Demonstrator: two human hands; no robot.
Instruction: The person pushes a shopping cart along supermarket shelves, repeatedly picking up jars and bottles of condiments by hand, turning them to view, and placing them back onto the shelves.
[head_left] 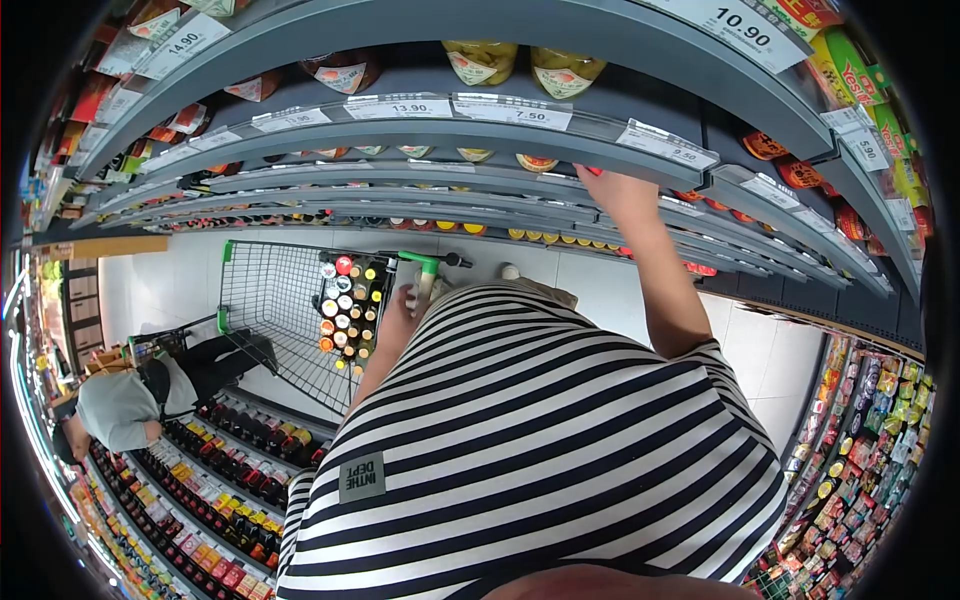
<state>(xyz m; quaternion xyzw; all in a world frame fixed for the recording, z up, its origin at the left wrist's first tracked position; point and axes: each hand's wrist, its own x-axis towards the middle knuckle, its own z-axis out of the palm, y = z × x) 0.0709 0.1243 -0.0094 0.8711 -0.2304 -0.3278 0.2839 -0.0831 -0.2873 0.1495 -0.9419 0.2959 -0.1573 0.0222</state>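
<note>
My right hand (622,192) reaches into a lower shelf, under the edge with the price labels. Most of its fingers are hidden by the shelf edge, and a small red patch (594,171) shows at the fingertips; whether it is gripped I cannot tell. Left of it stands a jar (538,162) with a pale label. My left hand (400,308) is closed around the pale part of the shopping cart's handle (425,285), which has a green end piece (417,258). In the wire cart (275,275) stand several bottles and jars (345,300), packed close together.
Jars of yellow-green pickles (480,62) stand on the shelf above my right hand. The grey shelf edge (600,140) runs close over my wrist. A person (125,405) bends at the bottle shelves (215,480) on the left. Packaged goods (870,450) fill a rack at the right.
</note>
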